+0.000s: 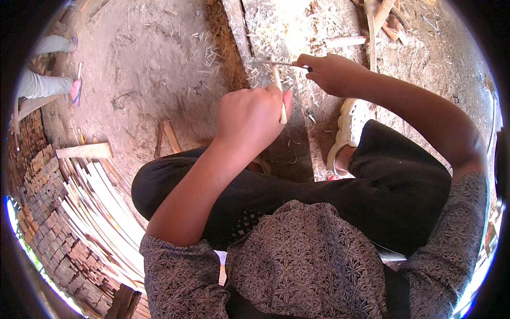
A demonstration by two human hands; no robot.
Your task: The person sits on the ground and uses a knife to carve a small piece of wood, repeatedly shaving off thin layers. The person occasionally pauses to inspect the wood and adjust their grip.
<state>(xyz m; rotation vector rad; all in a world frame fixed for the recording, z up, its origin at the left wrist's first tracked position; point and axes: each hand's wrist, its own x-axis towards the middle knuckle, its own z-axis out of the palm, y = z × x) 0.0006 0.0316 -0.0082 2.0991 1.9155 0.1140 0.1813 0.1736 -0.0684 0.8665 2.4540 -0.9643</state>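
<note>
My left hand (251, 112) is closed around a slim, pale wooden stick (277, 77), whose far end sticks out past the fingers. The near end shows beside my thumb. To the right, my right hand (334, 74) grips a knife (289, 64) by its handle, mostly hidden in the fingers. Its thin blade points left and crosses the stick near the far end, seemingly touching it. Both hands are above a dark wooden board (289, 143) between my legs.
Pale wood shavings (311, 26) litter the far end of the board and the dirt floor. Stacked wood blocks (50, 212) and long pale strips (101, 196) are at the left. Another person's feet in flip-flops (77, 91) show at far left. A pale clog (348, 127) is on my right foot.
</note>
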